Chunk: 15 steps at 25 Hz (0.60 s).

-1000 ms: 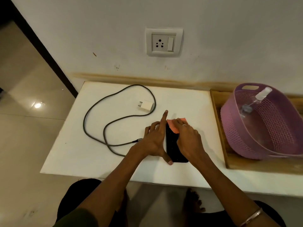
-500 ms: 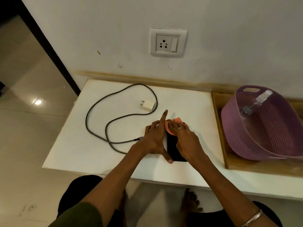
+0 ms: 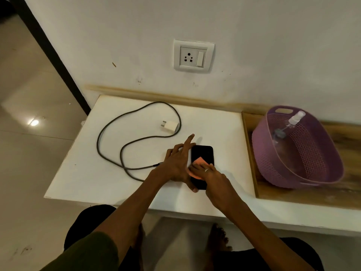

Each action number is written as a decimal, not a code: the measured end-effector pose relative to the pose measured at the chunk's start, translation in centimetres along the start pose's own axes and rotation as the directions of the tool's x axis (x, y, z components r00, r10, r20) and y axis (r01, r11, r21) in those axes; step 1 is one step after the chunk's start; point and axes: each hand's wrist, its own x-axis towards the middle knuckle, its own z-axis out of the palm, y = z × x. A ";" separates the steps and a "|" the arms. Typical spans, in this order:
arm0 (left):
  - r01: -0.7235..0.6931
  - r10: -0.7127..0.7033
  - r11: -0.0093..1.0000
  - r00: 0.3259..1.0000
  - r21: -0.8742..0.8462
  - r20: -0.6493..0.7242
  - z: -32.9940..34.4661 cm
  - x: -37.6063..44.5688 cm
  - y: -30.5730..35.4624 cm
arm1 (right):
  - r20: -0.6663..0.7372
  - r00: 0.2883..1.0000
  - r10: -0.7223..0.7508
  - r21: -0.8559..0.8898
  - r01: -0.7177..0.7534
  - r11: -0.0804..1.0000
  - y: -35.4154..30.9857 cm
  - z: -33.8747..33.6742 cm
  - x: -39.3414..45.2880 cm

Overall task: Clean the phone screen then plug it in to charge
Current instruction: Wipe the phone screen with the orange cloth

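Lying flat, screen up, near the front edge of the white tabletop [image 3: 109, 173], the phone [image 3: 202, 156] is pinned along its left side by the left hand [image 3: 176, 166], whose grip is released: fingers spread, index finger raised, nothing grasped. The right hand [image 3: 214, 179] presses the orange cloth [image 3: 197, 167] flat on the lower screen; its grip is a flat press on the cloth, not a clench. Risk 1: uneven pressure from the right hand could slide the phone toward the tabletop edge if the left hand lifts. Risk 2: the cable [image 3: 125, 141] end lies just beside the left wrist and could be dragged, pulling the adapter [image 3: 170, 126]. The wall socket [image 3: 193, 56] is well apart from the adapter, so charging has not begun. The spray bottle [image 3: 293, 122] rests in the purple basket [image 3: 312, 173].
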 end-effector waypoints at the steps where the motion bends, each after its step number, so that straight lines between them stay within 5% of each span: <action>1: -0.001 0.001 1.000 1.000 0.003 0.000 0.0 -0.1 0.0 | 0.034 0.996 0.078 -0.029 -0.077 0.997 0.1 0.4 0.0; 4: -0.010 0.010 1.000 1.000 0.017 -0.007 -0.1 -0.4 0.0 | 0.040 0.979 0.198 0.003 -0.198 0.980 0.7 1.3 -0.9; 9: -0.022 0.023 0.999 1.000 0.049 -0.007 -0.3 -0.6 0.2 | -0.047 0.983 0.177 0.173 -0.166 0.971 2.2 2.0 -3.3; 15: -0.028 0.029 0.996 1.000 0.085 -0.004 -0.5 -0.6 0.2 | 0.219 0.945 0.242 -0.056 -0.236 0.970 3.3 2.3 -4.0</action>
